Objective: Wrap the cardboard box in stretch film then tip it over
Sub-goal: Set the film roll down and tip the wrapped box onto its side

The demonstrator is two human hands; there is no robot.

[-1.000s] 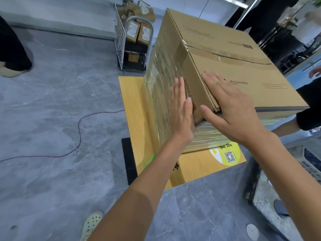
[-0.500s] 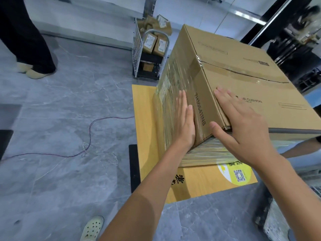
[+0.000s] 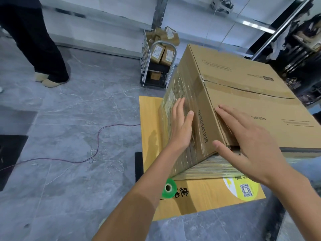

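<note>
1. The cardboard box (image 3: 243, 94) sits on a yellow printed cardboard sheet (image 3: 205, 197) laid on the grey floor (image 3: 69, 188).
2. Stretch film (image 3: 175, 91) covers the box's left and near faces; the taped top is bare.
3. The left hand (image 3: 181, 126) lies flat, fingers straight and together, against the wrapped left face and grips nothing.
4. The right hand (image 3: 250, 141), fingers extended, lies over the near top corner with its thumb spread below the edge.
5. A green film roll (image 3: 168, 188) lies on the sheet beside the left forearm.
6. A wire cart (image 3: 147, 63) of small parcels stands behind.
</note>
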